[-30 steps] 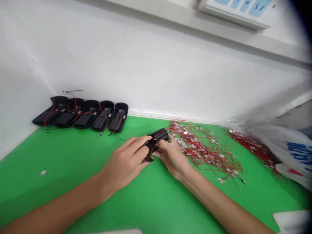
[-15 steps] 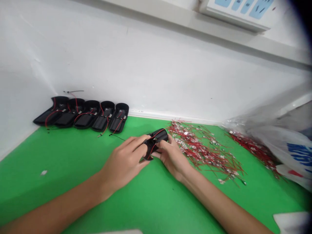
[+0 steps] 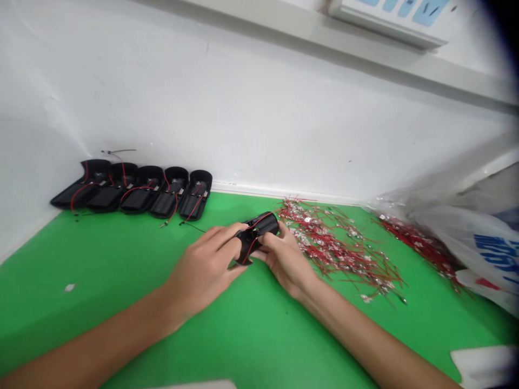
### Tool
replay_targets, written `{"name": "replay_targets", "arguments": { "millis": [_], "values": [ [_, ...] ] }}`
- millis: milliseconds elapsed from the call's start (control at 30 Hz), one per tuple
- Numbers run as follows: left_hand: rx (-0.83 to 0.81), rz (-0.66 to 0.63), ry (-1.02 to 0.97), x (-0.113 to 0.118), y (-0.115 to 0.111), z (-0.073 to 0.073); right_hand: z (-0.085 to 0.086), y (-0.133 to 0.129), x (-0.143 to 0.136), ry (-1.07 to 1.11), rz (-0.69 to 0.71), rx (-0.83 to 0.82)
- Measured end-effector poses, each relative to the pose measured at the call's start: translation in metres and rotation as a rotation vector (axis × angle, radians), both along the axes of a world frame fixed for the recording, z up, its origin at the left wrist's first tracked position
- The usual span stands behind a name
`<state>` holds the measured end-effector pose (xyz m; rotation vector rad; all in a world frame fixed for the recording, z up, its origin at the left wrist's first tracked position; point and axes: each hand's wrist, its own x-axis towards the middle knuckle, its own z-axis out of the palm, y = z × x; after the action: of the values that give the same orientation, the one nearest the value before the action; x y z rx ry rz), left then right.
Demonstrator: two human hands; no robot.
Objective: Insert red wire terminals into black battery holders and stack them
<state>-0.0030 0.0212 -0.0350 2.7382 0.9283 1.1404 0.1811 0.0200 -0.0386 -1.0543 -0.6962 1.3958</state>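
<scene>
Both hands hold one black plastic housing [image 3: 265,225] with red wires, tilted above the green table. My left hand [image 3: 213,256] grips its near left end, fingers on top and thumb below. My right hand [image 3: 286,259] is closed round the right side, its thumb pressing inside the shell near a red wire. What lies under that thumb is hidden. Several similar black housings [image 3: 195,197], each with red wires, lie side by side in a row at the back left, against the wall.
On the green table [image 3: 263,335], a loose heap of red wires with small metal tabs [image 3: 332,243] spreads right of my hands. More red wires [image 3: 421,248] spill from a plastic bag [image 3: 478,248] at the far right. A white wall [image 3: 243,108] closes the back; a socket panel [image 3: 397,21] is above.
The view has shifted slightly. Both hands keep the same hold on the black housing, and I see no clear movement of any part.
</scene>
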Motion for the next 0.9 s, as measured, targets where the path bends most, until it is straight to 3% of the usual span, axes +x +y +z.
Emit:
{"name": "replay_targets", "arguments": {
  "millis": [900],
  "values": [
    [-0.025, 0.025, -0.076, 0.0018, 0.0009, 0.0017, -0.0012, 0.0008, -0.0018, -0.058, -0.038, -0.004]
  ]
}}
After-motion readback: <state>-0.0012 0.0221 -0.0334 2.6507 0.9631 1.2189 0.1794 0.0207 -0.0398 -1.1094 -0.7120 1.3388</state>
